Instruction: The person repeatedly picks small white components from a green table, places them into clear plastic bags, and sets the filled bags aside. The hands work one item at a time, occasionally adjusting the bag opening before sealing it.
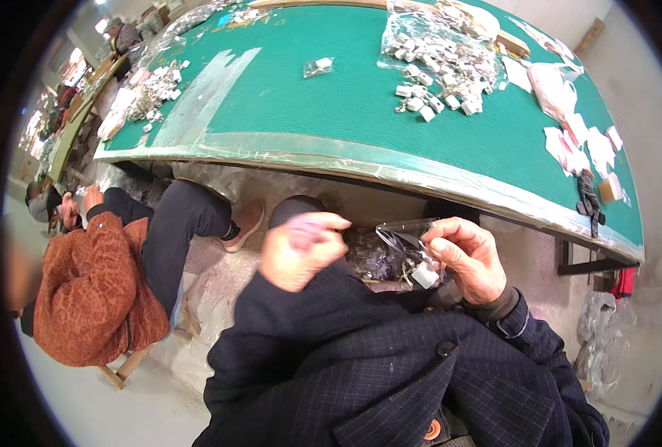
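Observation:
Over my lap, my right hand (469, 257) pinches the top edge of a small clear plastic bag (405, 237) between thumb and fingers. Low in the bag sits a white block (425, 275) with small shiny metal pieces beside it; their exact kind is not clear. My left hand (305, 249) is apart from the bag, to its left, and smeared by motion. Its fingers point toward the bag, but whether they hold anything cannot be made out.
A green-topped table (294, 104) stands ahead, bearing a heap of white blocks with metal parts (450, 67) and a single filled bag (318, 68). Dark gloves (589, 203) lie near its right edge. On my left sits a person in a rust-coloured patterned jacket (104, 290).

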{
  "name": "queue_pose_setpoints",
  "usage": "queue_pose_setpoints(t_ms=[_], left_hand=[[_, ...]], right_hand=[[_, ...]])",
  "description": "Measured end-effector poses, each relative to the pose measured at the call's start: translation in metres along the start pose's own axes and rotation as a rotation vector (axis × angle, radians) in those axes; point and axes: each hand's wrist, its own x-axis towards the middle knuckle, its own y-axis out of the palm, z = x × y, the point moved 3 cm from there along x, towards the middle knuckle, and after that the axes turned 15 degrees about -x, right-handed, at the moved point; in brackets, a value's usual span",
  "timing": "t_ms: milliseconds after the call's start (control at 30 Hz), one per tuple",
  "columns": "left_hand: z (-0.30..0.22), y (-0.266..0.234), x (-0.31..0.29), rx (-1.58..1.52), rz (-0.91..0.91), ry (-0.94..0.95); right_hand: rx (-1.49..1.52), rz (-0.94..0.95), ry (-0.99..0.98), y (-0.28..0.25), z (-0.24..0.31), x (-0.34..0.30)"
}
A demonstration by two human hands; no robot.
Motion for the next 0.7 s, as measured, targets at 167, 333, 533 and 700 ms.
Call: queue_pose_setpoints(t_ms=[167,333,533,700], left_hand=[[0.028,0.065,0.006,-0.22,0.184,-0.126],[0.026,0.071,-0.002,-0.307,0.062,-0.172],[0.025,0.078,-0.005,-0.332,-0.013,0.024],[0.034,0.077,0.0,-0.485,0.089,0.064]], right_hand=[[-0.023,-0.019,0.001,-0.002,0.001,-0.007],[0.021,-0.054,-0.057,-0.003,-0.001,-0.008],[0.015,0.076,-0.141,-0.006,-0.002,-0.009],[0.261,0.062,0.02,-0.009,-0.008,-0.005]])
